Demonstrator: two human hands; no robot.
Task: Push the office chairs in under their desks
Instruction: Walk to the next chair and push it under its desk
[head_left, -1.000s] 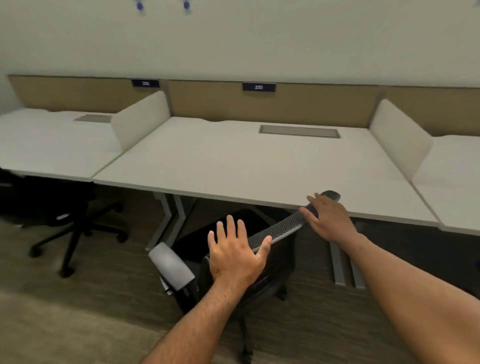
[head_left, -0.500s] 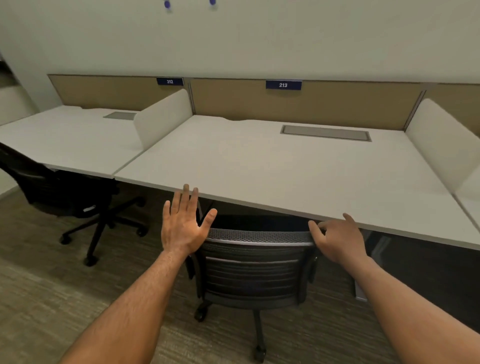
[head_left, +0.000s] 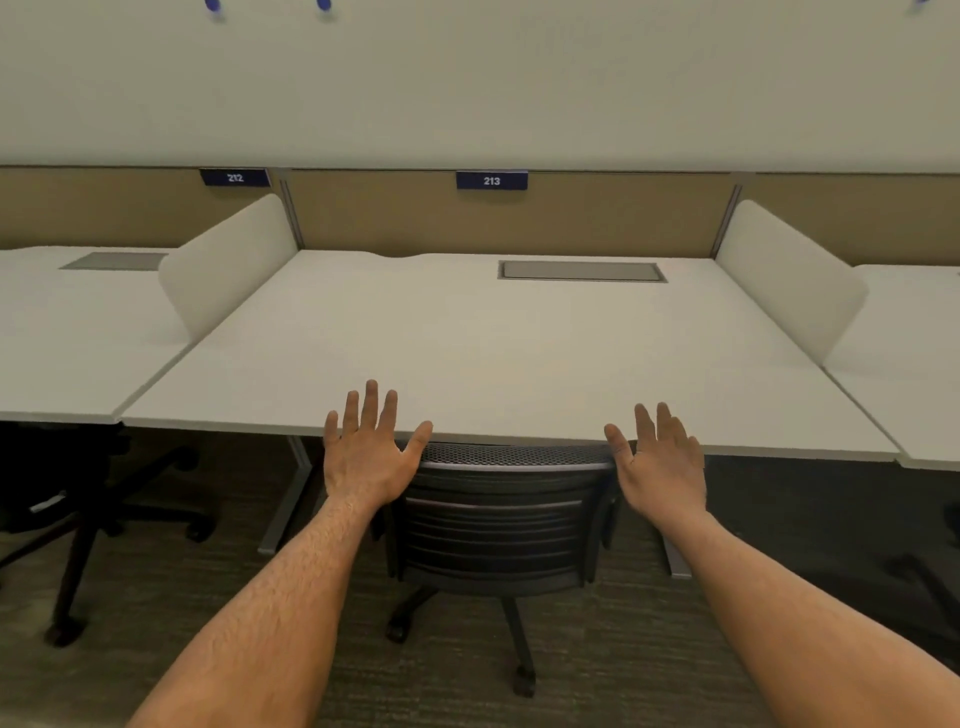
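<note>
The black office chair stood tucked against the front edge of the white desk marked 213, its mesh backrest top just under the desk lip. The left hand was spread wide, fingers splayed, at the backrest's left upper corner and holding nothing. The right hand was likewise flat and spread at the backrest's right upper corner. Whether either palm touched the chair could not be told.

An office: numbered desks in a row, divider panels, wheeled chairs.
</note>
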